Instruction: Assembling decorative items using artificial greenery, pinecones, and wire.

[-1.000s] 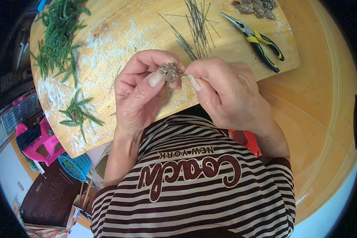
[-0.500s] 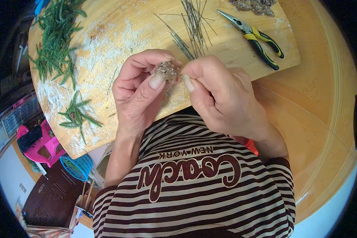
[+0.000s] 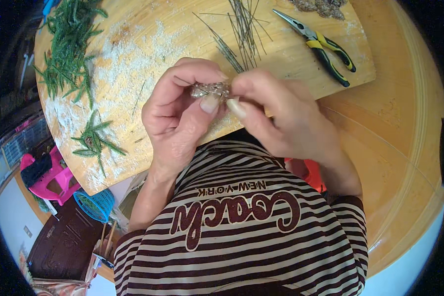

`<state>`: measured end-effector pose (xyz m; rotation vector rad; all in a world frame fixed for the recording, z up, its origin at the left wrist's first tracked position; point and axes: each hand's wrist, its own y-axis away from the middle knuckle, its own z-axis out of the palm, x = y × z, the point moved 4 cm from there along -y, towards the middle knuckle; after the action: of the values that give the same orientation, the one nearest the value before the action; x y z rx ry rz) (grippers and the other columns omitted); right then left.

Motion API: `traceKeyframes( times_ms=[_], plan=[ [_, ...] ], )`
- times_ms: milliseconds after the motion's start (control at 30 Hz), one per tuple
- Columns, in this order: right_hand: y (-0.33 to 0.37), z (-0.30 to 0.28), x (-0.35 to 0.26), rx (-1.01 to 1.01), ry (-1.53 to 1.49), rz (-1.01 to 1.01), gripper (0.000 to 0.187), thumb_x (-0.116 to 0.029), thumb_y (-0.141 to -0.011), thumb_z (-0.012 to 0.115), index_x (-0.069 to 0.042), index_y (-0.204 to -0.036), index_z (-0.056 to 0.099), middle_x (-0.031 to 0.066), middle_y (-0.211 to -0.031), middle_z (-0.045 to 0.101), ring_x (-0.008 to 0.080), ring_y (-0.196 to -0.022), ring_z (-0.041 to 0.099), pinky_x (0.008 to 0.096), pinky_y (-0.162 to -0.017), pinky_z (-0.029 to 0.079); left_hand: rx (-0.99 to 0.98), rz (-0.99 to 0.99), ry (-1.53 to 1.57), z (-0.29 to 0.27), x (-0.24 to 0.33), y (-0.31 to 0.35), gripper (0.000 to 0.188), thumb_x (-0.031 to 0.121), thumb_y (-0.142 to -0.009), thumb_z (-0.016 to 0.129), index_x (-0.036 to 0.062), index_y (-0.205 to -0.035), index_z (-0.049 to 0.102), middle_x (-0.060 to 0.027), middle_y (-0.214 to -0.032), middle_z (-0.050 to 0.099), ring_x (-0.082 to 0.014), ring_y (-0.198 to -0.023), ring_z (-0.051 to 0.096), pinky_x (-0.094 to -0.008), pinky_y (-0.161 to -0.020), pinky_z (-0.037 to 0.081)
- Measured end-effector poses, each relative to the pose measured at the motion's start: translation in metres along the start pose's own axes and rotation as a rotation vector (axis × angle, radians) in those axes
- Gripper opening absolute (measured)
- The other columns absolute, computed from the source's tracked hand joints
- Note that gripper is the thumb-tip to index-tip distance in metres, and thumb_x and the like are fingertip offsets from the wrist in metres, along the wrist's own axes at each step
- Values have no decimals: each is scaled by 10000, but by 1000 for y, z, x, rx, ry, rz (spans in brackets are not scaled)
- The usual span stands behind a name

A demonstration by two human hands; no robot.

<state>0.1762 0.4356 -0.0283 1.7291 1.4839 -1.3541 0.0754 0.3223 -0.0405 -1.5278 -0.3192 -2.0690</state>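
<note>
One small brown cone (image 3: 209, 91) is sitting in our left hand (image 3: 175, 123), just above the near edge of the board (image 3: 296, 59), which is lying on the yellow wooden table (image 3: 380, 128). Left fingers are holding it snugly: thumb pressing on the near side, index curling over the far side. Our right hand (image 3: 283, 113) is working at the cone's right end, thumb and index tips nearly together; whether they're gripping something thin or only the cone, we can't make out, the tips are hiding it. A thin dark strand (image 3: 183, 80) is showing against the left fingers. Step in hand, as we're judging it: fine fingertip work on the cone's right end, apparently not finished. Next move is calling for a steady left pinch plus small, light right-hand adjustments, without crushing the scales. Layout: thin wiry sticks (image 3: 244, 37) are lying loose toward the far edge; pliers (image 3: 314, 44) are resting near the right edge, handles toward us; a brown clump (image 3: 325, 7) is sitting further up that edge; green sprigs (image 3: 69, 47) are lining the left edge; one small sprig (image 3: 94, 135) with a brown centre is lying toward the near left corner; white flakes (image 3: 133, 59) are covering much of the left half.
</note>
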Motion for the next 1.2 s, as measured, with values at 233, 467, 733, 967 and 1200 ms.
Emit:
traceKeyframes(
  times_ms=[233, 467, 733, 967, 1200],
  plan=[
    [-24, -21, -1, -139, -174, 132, 68, -38, -842, 591, 17, -881, 581, 15, -725, 587, 45, -660, 543, 227, -561, 427, 32, -129, 45, 9, -3, 4, 414, -81, -810, 549, -32, -1191, 395, -104, -1016, 546, -123, -887, 541, -231, -741, 477],
    [-36, -5, 0, -387, -451, 221, 70, -23, -851, 562, 47, -844, 564, 44, -770, 613, 62, -705, 569, 207, -621, 469, 53, -194, 96, 16, -1, 4, 566, -61, -798, 593, -11, -1272, 287, -103, -998, 559, -137, -908, 547, -248, -761, 486],
    [-37, -8, 7, -332, -429, 270, 102, -50, -844, 583, 24, -783, 547, 36, -737, 598, 45, -714, 546, 193, -622, 437, 33, -181, 147, 12, -4, 5, 589, -9, -802, 642, -16, -1274, 290, -115, -986, 556, -149, -901, 550, -269, -769, 492],
    [-40, -7, 5, -386, -378, 258, 138, -67, -843, 592, -2, -738, 530, -21, -643, 511, 30, -615, 449, 198, -537, 341, 53, -209, 195, 12, -7, 10, 549, 12, -817, 634, -16, -1255, 304, -115, -963, 548, -148, -873, 542, -271, -766, 490],
    [-50, -15, 0, -379, -231, 99, 214, -134, -787, 578, 19, -651, 514, 93, -535, 508, 125, -458, 463, 300, -427, 341, 26, -102, 191, 13, -6, 11, 429, 2, -836, 593, -2, -1179, 336, -120, -966, 540, -125, -818, 517, -241, -711, 470]
  ],
)
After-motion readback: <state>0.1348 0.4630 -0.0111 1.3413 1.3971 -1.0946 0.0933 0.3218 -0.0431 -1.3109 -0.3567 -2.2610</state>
